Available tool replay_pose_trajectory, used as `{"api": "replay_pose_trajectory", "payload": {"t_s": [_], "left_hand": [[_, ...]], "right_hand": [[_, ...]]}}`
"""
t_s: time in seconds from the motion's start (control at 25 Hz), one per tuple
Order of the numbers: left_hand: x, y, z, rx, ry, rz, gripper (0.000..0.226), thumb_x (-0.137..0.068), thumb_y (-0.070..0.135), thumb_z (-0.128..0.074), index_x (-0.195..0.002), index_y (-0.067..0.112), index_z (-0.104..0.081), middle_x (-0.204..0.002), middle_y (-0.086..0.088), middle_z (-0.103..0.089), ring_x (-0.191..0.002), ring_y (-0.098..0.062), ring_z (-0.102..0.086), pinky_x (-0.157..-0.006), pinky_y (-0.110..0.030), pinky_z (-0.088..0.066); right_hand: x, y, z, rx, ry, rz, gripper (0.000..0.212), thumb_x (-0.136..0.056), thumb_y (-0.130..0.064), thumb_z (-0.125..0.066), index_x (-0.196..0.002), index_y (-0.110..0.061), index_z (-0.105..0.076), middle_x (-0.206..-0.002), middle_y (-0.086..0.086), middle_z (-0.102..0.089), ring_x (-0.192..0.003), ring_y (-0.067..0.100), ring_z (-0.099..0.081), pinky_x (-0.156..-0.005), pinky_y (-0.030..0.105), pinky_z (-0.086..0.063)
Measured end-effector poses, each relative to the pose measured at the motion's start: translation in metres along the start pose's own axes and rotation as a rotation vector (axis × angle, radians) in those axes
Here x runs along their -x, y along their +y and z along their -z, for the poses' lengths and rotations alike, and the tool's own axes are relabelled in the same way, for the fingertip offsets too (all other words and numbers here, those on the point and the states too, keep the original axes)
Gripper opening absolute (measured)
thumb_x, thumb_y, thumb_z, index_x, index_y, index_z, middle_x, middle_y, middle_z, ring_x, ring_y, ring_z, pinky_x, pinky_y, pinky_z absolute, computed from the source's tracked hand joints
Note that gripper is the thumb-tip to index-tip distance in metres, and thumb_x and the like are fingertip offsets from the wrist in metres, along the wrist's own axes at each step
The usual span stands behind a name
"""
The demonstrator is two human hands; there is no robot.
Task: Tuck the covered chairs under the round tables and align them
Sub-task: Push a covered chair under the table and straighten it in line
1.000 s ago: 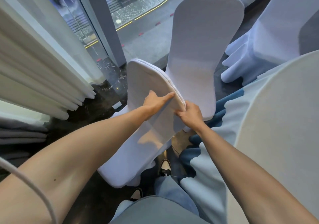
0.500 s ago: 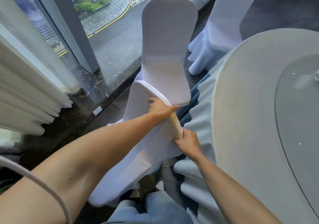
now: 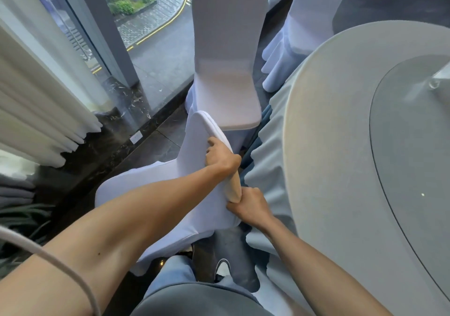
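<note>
A person stands at the edge of a round table [image 3: 328,145] draped in a pale grey-blue cloth, with a grey glass turntable [image 3: 414,157] set on its top. Directly before the person is a white-covered chair [image 3: 151,193], its back turned edge-on to the camera and close against the hanging folds of the tablecloth [image 3: 265,169].

The left hand [image 3: 220,158] lies over the top rim of the chair back, its fingers [image 3: 213,142] curled down over the white cover and gripping it. The right hand [image 3: 250,204] is lower on the same back, at the side nearest the table, with its fingers clenched round the edge of the backrest where the fabric bunches. Both forearms reach forward from the bottom of the view.

Beyond this chair stands a second covered chair [image 3: 226,72], upright, its seat facing the camera and its right side just beside the tablecloth. A third covered chair [image 3: 304,23] stands farther back on the right, near the table's far edge.

On the left hang cream curtains [image 3: 36,96] beside a floor-length window [image 3: 146,23] with a grey frame. The floor [image 3: 109,157] is dark marbled stone. The person's jeans and one shoe [image 3: 222,268] show beneath the arms, and a white cable [image 3: 48,254] crosses the lower left corner.
</note>
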State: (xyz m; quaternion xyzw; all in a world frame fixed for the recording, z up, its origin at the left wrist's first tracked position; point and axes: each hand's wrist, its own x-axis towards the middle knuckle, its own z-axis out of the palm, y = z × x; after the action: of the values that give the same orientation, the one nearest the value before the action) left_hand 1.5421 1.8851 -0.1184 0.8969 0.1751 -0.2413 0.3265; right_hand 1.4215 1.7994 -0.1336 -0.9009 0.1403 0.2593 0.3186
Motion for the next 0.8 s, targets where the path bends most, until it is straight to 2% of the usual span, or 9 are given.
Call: {"api": "replay_pose_trajectory", "payload": {"t_s": [0.2,0.28,0.32,0.36,0.44,0.48,0.56,0.68,0.8], "left_hand": [[0.058,-0.035,-0.022,-0.053,0.018,-0.026,0.065,-0.076,0.019,-0.075,-0.125,0.014,-0.033,-0.117,-0.012,-0.06,-0.1,-0.037,-0.063,-0.08,-0.043,-0.057],[0.08,-0.048,-0.028,-0.075,0.01,-0.034,0.063,-0.075,0.019,-0.074,-0.123,0.015,-0.033,-0.112,-0.012,-0.061,-0.096,-0.036,-0.063,-0.078,-0.042,-0.057],[0.09,-0.054,-0.03,-0.093,0.015,-0.042,0.061,-0.076,0.02,-0.073,-0.122,0.016,-0.033,-0.11,-0.011,-0.062,-0.094,-0.034,-0.063,-0.075,-0.04,-0.055],[0.1,-0.058,-0.032,-0.102,0.026,-0.056,0.06,-0.076,0.022,-0.071,-0.123,0.017,-0.033,-0.108,-0.01,-0.062,-0.093,-0.034,-0.063,-0.074,-0.039,-0.053],[0.119,-0.073,-0.038,-0.082,0.068,-0.102,0.065,-0.075,0.028,-0.068,-0.129,0.021,-0.032,-0.111,-0.007,-0.062,-0.094,-0.033,-0.063,-0.077,-0.04,-0.052],[0.127,-0.082,-0.045,-0.076,0.066,-0.118,0.071,-0.075,0.031,-0.068,-0.134,0.022,-0.03,-0.117,-0.005,-0.061,-0.098,-0.032,-0.062,-0.08,-0.041,-0.052],[0.141,-0.1,-0.056,-0.064,0.007,-0.072,0.086,-0.076,0.035,-0.069,-0.146,0.023,-0.02,-0.132,-0.003,-0.053,-0.11,-0.032,-0.059,-0.088,-0.042,-0.05],[0.151,-0.117,-0.071,-0.019,-0.072,0.002,0.098,-0.08,0.028,-0.066,-0.155,0.022,-0.004,-0.151,-0.004,-0.036,-0.128,-0.032,-0.049,-0.098,-0.043,-0.045],[0.154,-0.117,-0.074,0.019,-0.031,-0.007,0.099,-0.08,0.017,-0.065,-0.156,0.024,-0.002,-0.149,-0.008,-0.039,-0.127,-0.034,-0.049,-0.098,-0.042,-0.046]], "right_hand": [[0.059,0.025,-0.018,-0.01,-0.196,0.125,0.017,-0.071,-0.045,-0.062,-0.07,-0.03,-0.054,-0.074,-0.004,-0.066,-0.067,0.018,-0.059,-0.052,0.027,-0.04],[0.067,0.041,0.001,0.083,-0.327,0.227,0.022,-0.074,-0.041,-0.059,-0.067,-0.02,-0.058,-0.064,-0.005,-0.061,-0.059,0.012,-0.052,-0.055,0.037,-0.046],[0.061,0.046,0.015,0.173,-0.314,0.261,0.024,-0.073,-0.038,-0.055,-0.068,-0.016,-0.061,-0.065,-0.004,-0.063,-0.06,0.012,-0.053,-0.059,0.042,-0.05],[0.051,0.048,0.031,0.272,-0.238,0.273,0.025,-0.072,-0.037,-0.052,-0.075,-0.017,-0.067,-0.072,-0.002,-0.068,-0.067,0.014,-0.06,-0.066,0.042,-0.052],[0.031,0.043,0.059,0.466,0.014,0.311,0.034,-0.077,-0.033,-0.053,-0.106,-0.025,-0.068,-0.102,0.0,-0.072,-0.093,0.022,-0.065,-0.079,0.039,-0.053],[0.02,0.038,0.066,0.52,0.105,0.335,0.044,-0.082,-0.03,-0.055,-0.125,-0.024,-0.058,-0.117,0.002,-0.067,-0.102,0.026,-0.063,-0.083,0.04,-0.052],[0.003,0.018,0.062,0.617,0.121,0.47,0.069,-0.085,-0.022,-0.063,-0.148,-0.019,-0.034,-0.143,0.007,-0.049,-0.12,0.03,-0.055,-0.091,0.046,-0.051],[-0.021,-0.001,0.039,0.887,0.142,0.812,0.086,-0.085,-0.018,-0.072,-0.155,-0.013,-0.021,-0.161,0.012,-0.026,-0.146,0.03,-0.027,-0.115,0.049,-0.032],[-0.038,-0.013,0.032,1.04,0.064,1.052,0.08,-0.084,-0.017,-0.073,-0.152,-0.016,-0.031,-0.162,0.009,-0.026,-0.151,0.029,-0.017,-0.122,0.047,-0.007]]}}
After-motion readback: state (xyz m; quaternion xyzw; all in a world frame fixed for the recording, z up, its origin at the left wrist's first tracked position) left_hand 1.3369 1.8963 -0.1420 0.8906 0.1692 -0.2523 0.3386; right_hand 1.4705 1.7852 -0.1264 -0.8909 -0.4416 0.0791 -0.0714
